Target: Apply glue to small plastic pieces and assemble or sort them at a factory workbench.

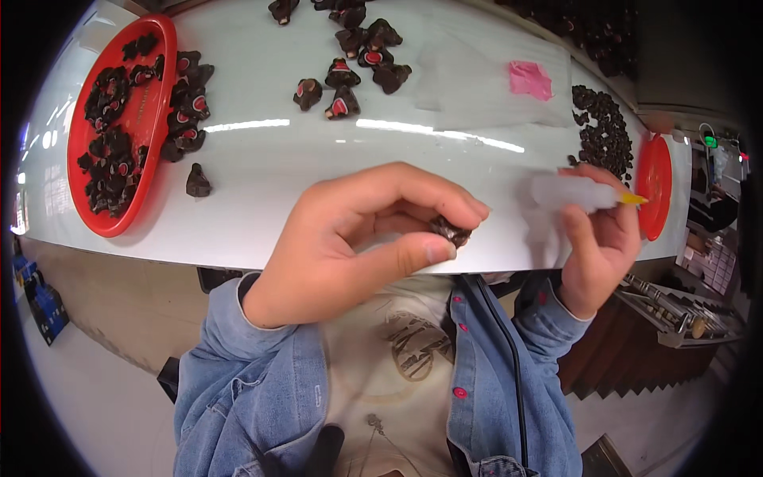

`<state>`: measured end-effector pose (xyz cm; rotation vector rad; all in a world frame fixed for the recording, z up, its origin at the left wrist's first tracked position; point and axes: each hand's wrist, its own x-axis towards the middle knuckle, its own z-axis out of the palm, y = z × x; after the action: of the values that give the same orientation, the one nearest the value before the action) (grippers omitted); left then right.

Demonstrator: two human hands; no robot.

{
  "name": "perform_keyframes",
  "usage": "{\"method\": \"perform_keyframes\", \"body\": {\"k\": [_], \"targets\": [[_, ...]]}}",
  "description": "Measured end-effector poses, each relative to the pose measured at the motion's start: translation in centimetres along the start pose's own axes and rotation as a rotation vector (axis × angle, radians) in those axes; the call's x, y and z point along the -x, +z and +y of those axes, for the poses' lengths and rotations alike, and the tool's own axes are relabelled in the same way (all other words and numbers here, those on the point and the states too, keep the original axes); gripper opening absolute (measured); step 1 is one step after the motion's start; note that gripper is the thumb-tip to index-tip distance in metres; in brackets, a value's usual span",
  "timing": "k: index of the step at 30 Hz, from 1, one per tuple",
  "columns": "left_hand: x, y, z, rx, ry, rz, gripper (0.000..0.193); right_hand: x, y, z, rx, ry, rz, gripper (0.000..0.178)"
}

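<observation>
Piece [451, 231], small and dark, sits pinched between thumb and fingertips of the left hand [350, 242], held over the near edge of the table [262, 159], roughly at the centre of the view. The right hand [600, 238] at 3 o'clock grips a translucent bottle [576, 193] with a yellow nozzle [633, 198]; the nozzle points away to the right, not at the piece, and the two are well apart.

To do this step well, I judge the piece should be turned so its open face is up and not covered by the thumb, and the nozzle swung round to meet it before any squeeze. A light, short press seems wise, since a thing this small would flood easily. Resting both wrists on the table edge would steady the aim.

Finished-looking pieces with red spots [350, 67] lie in a loose group at 12 o'clock, and more fill the red tray [163, 48] at 10 o'clock. A heap of plain dark pieces [604, 131] lies at 2 o'clock beside a second red tray [656, 187], with a pink scrap [530, 79] near it.
</observation>
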<state>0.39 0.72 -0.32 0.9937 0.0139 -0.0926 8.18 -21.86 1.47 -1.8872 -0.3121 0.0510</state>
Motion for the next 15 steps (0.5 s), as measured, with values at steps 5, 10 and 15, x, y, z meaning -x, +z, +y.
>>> {"method": "perform_keyframes", "body": {"k": [5, 10, 15], "targets": [[-0.4, 0.1, 0.2, -0.012, -0.033, -0.049, 0.021, -1.3, -1.2, -1.6, -0.507, 0.007, 0.080, 0.040], [-0.6, -0.2, 0.6, -0.062, -0.067, -0.052, 0.021, -3.4, -0.3, -0.4, -0.124, -0.105, 0.313, 0.041], [-0.7, -0.4, 0.5, -0.091, -0.055, -0.061, 0.021, -5.0, 0.3, 0.6, 0.034, -0.184, 0.452, 0.039]]}}
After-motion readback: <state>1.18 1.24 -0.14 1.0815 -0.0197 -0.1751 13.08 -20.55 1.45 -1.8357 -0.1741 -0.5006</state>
